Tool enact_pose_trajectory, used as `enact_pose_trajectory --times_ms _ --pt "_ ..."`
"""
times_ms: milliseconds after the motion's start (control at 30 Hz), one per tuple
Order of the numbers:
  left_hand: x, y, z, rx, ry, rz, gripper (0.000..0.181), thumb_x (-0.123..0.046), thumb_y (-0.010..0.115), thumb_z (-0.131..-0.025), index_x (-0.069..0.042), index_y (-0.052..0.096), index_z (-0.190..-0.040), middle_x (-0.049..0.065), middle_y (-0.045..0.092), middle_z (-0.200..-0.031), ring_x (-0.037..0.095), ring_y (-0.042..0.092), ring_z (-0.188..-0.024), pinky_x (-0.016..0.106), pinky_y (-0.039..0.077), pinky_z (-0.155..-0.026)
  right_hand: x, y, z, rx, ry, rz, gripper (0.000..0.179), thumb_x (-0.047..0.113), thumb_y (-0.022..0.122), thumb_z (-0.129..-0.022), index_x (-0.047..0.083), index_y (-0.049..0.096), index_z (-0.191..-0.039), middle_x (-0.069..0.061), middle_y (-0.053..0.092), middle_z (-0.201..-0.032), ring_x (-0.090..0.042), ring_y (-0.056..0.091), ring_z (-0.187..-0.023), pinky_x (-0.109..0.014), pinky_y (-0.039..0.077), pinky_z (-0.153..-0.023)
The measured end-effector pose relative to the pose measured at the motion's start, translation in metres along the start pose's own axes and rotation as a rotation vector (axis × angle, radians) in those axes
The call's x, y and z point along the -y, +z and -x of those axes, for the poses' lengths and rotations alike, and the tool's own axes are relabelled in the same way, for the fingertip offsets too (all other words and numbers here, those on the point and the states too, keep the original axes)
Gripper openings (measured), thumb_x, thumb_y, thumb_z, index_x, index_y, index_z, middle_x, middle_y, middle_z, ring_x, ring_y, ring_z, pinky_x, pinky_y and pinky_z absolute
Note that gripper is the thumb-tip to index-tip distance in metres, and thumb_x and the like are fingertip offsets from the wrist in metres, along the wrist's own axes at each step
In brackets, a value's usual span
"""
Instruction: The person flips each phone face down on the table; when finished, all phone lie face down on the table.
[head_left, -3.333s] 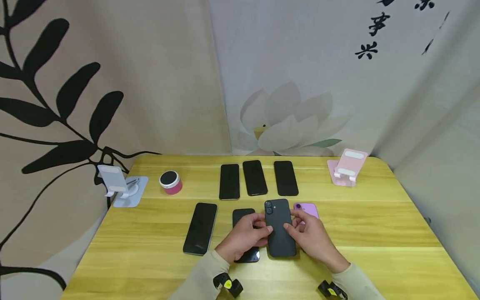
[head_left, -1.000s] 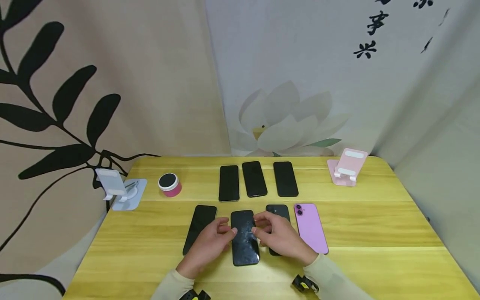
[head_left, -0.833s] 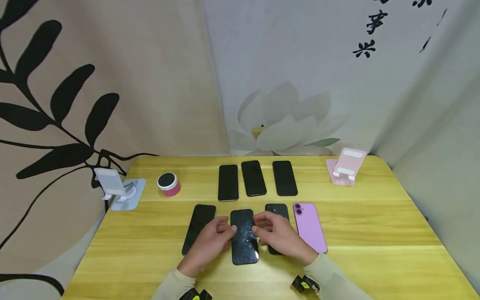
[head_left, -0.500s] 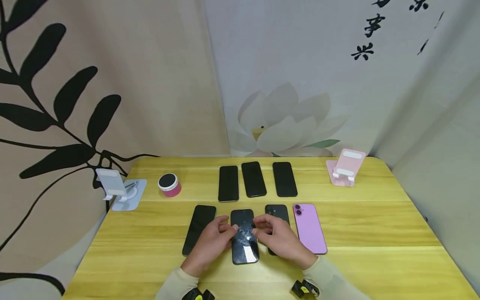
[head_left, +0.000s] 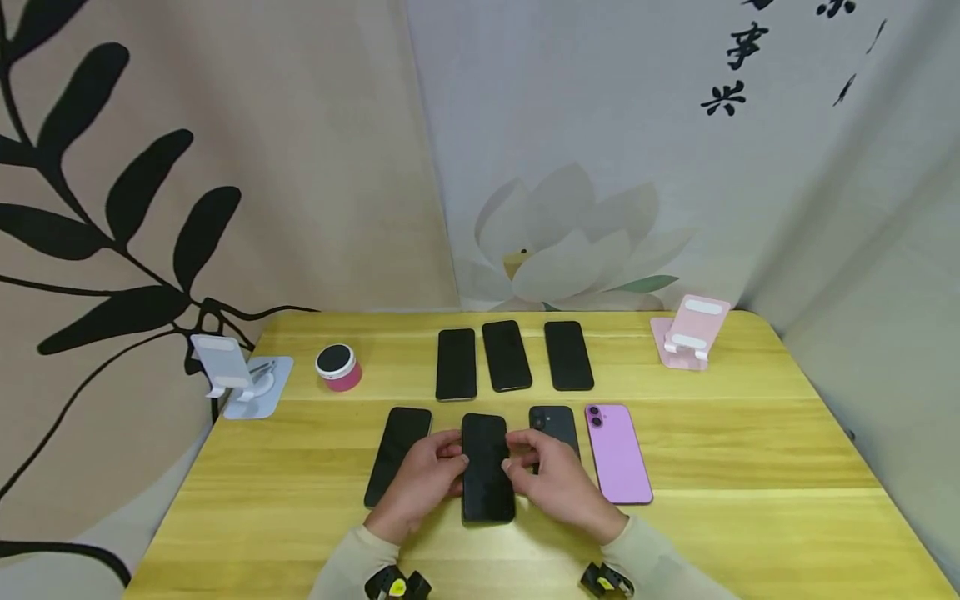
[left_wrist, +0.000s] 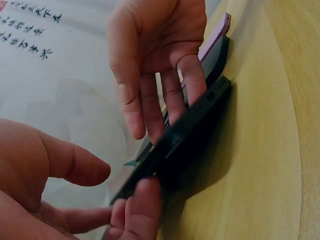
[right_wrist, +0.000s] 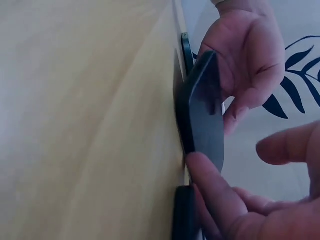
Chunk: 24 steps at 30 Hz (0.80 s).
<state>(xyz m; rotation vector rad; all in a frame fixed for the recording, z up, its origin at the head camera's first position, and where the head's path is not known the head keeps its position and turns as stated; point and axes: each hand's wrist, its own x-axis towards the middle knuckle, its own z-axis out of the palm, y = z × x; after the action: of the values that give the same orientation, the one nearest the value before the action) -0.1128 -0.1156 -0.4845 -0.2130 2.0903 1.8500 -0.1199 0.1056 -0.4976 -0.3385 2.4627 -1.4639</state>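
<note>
A black smartphone (head_left: 488,469), dark screen up, is held by both hands in the head view. In the left wrist view, the phone (left_wrist: 175,135) is raised off the wood with a shadow beneath. My left hand (head_left: 424,480) has curled fingertips at its left edge. My right hand (head_left: 558,479) holds the opposite edge with its fingers; the right wrist view shows those fingers (right_wrist: 212,187) under the phone (right_wrist: 205,120), thumb apart. Partly behind the right hand lies a dark phone (head_left: 557,422), back up. Beside the left hand lies another black phone (head_left: 397,446), partly covered.
A pink-purple phone (head_left: 618,454) lies back up at right. Behind are three black phones, left (head_left: 456,364), middle (head_left: 507,356) and right (head_left: 568,356). A white phone stand (head_left: 251,383), a pink-and-white jar (head_left: 339,367) and a pink phone stand (head_left: 692,333) sit on the wooden table (head_left: 757,450).
Both hands earlier held the dark phone with its back up; it now lies on the table, and they moved left to the black phone. Within the last half second that phone has lifted slightly.
</note>
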Motion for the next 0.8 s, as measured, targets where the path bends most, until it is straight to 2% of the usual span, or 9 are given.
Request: enact_pose_trajectory --times_ms 133,300,500,700,800 --pt "0.001 -0.002 0.000 0.026 0.030 0.034 0.051 0.001 0.060 -0.100 0.007 0.049 -0.149 0.022 0.061 -0.123 0.022 0.065 -0.095 0.032 0.060 -0.077 0.004 0.002 0.000 0.019 -0.024 0.043 0.047 0.026 0.072 -0.099 0.002 0.064 -0.139 -0.013 0.072 -0.133 -0.018 0.074 -0.107 -0.032 0.061 -0.088" --pt "0.003 -0.005 -0.002 0.078 0.045 0.104 0.051 -0.003 0.061 -0.103 -0.001 0.046 -0.151 0.023 0.065 -0.134 0.023 0.071 -0.107 0.034 0.062 -0.086 0.009 0.002 -0.002 0.060 -0.005 0.013 0.045 0.028 0.069 -0.102 0.003 0.065 -0.139 -0.012 0.071 -0.136 -0.021 0.074 -0.113 -0.037 0.062 -0.093" --pt "0.005 -0.006 -0.003 0.131 0.048 0.156 0.055 -0.012 0.065 -0.105 -0.006 0.044 -0.155 0.025 0.063 -0.138 0.025 0.073 -0.109 0.039 0.064 -0.086 0.010 -0.001 -0.007 0.083 0.019 -0.103 0.042 0.024 0.068 -0.103 -0.001 0.065 -0.136 -0.017 0.072 -0.132 -0.027 0.074 -0.112 -0.031 0.064 -0.083" --pt "0.006 0.001 -0.005 0.187 0.052 0.190 0.062 -0.025 0.072 -0.103 -0.009 0.044 -0.156 0.025 0.059 -0.142 0.028 0.072 -0.113 0.045 0.065 -0.087 0.010 -0.002 -0.011 0.108 0.096 -0.281 0.046 0.024 0.065 -0.105 -0.007 0.060 -0.139 -0.021 0.073 -0.127 -0.031 0.075 -0.109 -0.040 0.066 -0.083" --pt "0.008 0.004 -0.006 0.213 0.058 0.177 0.063 -0.030 0.072 -0.102 -0.008 0.046 -0.155 0.023 0.057 -0.145 0.028 0.069 -0.119 0.048 0.064 -0.090 0.011 -0.003 -0.011 0.119 0.129 -0.332 0.050 0.029 0.064 -0.107 -0.006 0.058 -0.143 -0.018 0.076 -0.121 -0.031 0.077 -0.104 -0.043 0.066 -0.083"
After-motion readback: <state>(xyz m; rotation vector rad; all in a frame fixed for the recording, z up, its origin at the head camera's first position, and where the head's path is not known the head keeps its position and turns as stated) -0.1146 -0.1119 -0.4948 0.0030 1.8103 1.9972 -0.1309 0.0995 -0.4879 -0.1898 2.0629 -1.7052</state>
